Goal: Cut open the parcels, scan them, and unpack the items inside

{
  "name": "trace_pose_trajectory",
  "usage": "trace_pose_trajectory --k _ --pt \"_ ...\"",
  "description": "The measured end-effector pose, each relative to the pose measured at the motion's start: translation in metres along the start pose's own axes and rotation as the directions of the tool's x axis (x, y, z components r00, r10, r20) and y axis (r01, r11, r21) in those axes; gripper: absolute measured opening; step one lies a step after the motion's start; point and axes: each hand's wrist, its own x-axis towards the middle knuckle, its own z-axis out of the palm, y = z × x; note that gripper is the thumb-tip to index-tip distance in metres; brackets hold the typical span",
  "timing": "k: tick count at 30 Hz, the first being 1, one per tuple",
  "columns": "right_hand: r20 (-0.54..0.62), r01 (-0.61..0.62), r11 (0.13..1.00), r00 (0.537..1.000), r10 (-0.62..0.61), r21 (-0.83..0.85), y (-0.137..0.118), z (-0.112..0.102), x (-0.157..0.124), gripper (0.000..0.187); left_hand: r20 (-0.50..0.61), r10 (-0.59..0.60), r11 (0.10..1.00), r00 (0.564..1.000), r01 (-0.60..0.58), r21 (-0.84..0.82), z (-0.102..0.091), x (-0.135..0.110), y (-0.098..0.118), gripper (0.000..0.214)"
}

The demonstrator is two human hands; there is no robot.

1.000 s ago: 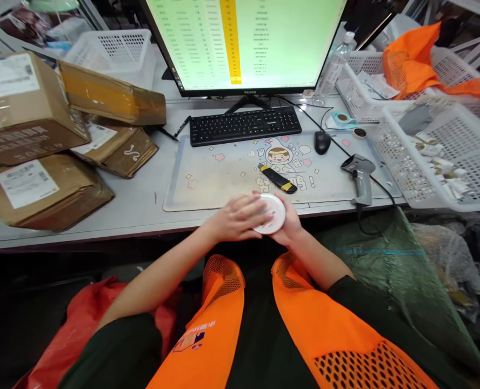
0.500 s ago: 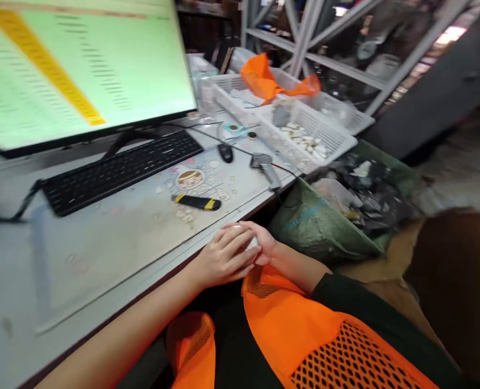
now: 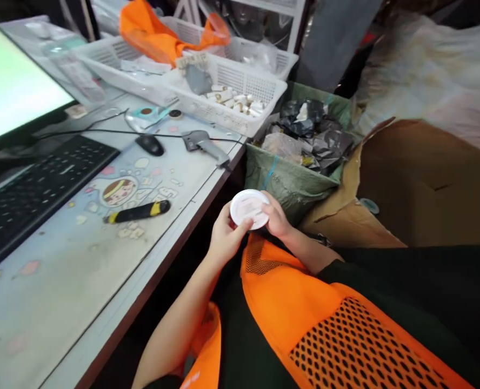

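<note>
A round white lid-like disc with a raised rim and faint print (image 3: 250, 208) is held in front of my lap, its flat face turned up toward me. My left hand (image 3: 227, 233) grips its left edge, the thumb lying on the near rim. On the opposite side my right hand (image 3: 278, 217) holds the disc with its thumb over the right edge. Whether the disc is a loose lid or the top of a container cannot be seen. Closest to it on the desk are a black and yellow utility knife (image 3: 138, 212) and a grey barcode scanner (image 3: 206, 146).
The desk (image 3: 114, 319) edge runs along my left. On it are a keyboard (image 3: 61, 183), a mouse (image 3: 150, 145) and a monitor (image 3: 17, 92). White baskets (image 3: 260, 81) with small white pieces stand behind. A green sack (image 3: 292, 178) of plastic bags and an open cardboard box (image 3: 430, 178) are at right.
My view has swung to the right. My hands, earlier cupped together around the white object, have parted to its two sides, so its round face now shows.
</note>
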Motion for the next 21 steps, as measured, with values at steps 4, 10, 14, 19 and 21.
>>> trace_pose_trajectory --k 4,10,14,19,21 --pt "0.068 0.237 0.899 0.971 -0.228 -0.369 0.007 -0.003 0.045 0.054 -0.251 -0.132 0.988 0.959 0.107 -0.109 -0.018 -0.009 0.003 0.056" --pt "0.266 0.321 0.464 0.947 -0.18 -0.826 0.022 0.05 0.189 0.05 -0.61 -0.185 0.949 0.77 -0.022 -0.316 -0.084 -0.039 0.012 0.087" --pt "0.288 0.278 0.142 0.956 0.057 -0.95 0.031 0.103 0.255 0.068 -0.811 -0.14 0.968 0.568 -0.094 -0.233 -0.129 -0.072 0.019 0.081" --pt "0.169 0.155 0.122 0.978 0.121 -0.98 0.033 0.094 0.296 0.081 -0.957 -0.071 0.984 0.28 -0.135 -0.113 -0.167 -0.119 0.021 0.072" --pt "0.167 0.149 0.102 0.966 0.2 -0.984 0.034 0.079 0.309 0.071 -0.978 -0.051 0.99 0.201 -0.116 -0.076 -0.178 -0.13 0.021 0.074"
